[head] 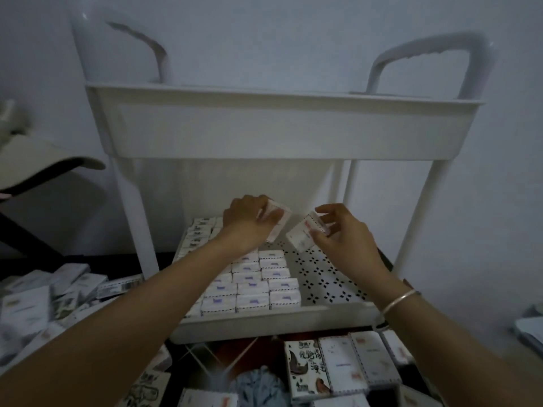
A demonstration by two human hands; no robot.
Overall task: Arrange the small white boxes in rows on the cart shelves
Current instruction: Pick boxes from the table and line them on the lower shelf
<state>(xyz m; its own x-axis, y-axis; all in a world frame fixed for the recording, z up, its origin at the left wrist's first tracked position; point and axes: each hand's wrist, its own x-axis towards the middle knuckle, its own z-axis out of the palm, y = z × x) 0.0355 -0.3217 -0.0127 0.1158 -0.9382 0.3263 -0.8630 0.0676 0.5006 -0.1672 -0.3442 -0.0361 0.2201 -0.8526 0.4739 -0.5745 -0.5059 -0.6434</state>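
- Our left hand [248, 223] hovers over the back of the cart's middle shelf [264, 321]. Its fingers and thumb are curled round a small white box [279, 221], which is held tilted and clear of the shelf floor.
- Our right hand [346, 239] is just beside it, nearer the middle of the shelf, and pinches a second box [302, 237] between thumb and fingertips. This one is tilted too; we cannot tell whether its lower corner touches the floor.
- The two held boxes are near each other, with a narrow gap between them.
- The packed rows [254, 284] fill the left half of the shelf from the front edge to the back left corner. The boxes lie flat and touch side to side, and our left forearm hides part of them.
- The right half of the shelf shows its perforated floor.
- The top shelf [288, 133] sits above, with a looped handle [435, 63] at its right end.
- A silver bracelet [399, 301] circles our right wrist.
- Loose boxes [35, 304] lie on the ground left of the cart, and more boxes [346, 365] lie below its front edge — some plain, some with printed patterns.
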